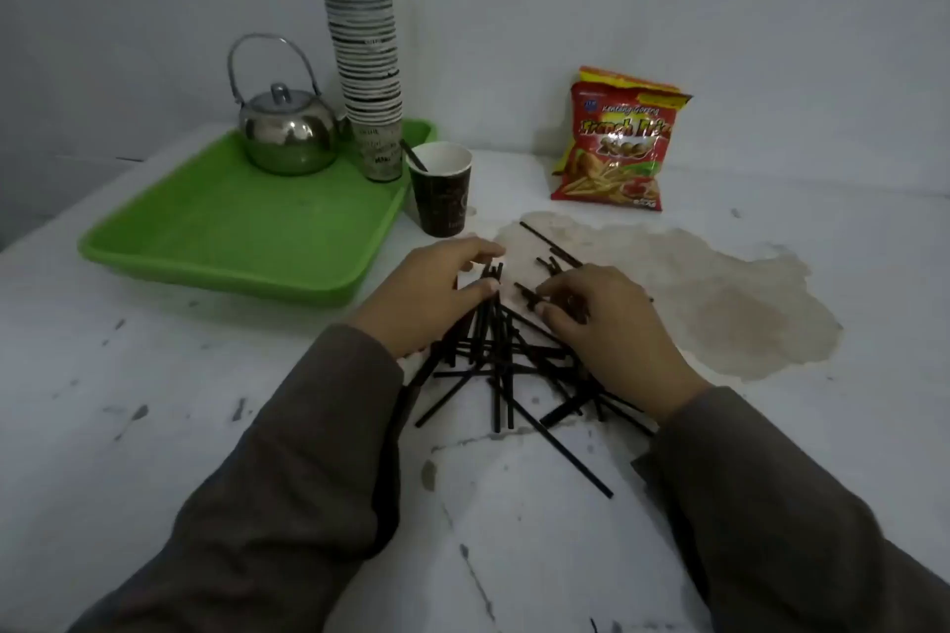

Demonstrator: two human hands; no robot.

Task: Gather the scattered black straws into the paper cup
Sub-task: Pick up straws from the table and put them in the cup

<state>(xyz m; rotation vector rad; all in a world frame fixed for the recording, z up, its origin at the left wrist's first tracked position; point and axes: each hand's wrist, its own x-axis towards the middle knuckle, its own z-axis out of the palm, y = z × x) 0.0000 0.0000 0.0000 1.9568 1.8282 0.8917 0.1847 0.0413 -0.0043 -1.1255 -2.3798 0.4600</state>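
Note:
Several black straws (pixel 501 370) lie in a loose crossed pile on the white table, between my two hands. My left hand (pixel 432 296) rests on the pile's left side, fingers curled around a bunch of straws whose ends stick up past the thumb. My right hand (pixel 611 324) presses down on the pile's right side, fingers closed over a few straws. A dark paper cup (pixel 441 201) stands upright just beyond my left hand, with one straw leaning inside it. A few more straws (pixel 550 244) lie farther back on a stain.
A green tray (pixel 216 231) at the left holds a steel teapot (pixel 288 131) and a tall stack of paper cups (pixel 367 72). A red snack bag (pixel 617 139) leans on the wall at the back. A brown stain (pixel 719 303) spreads to the right.

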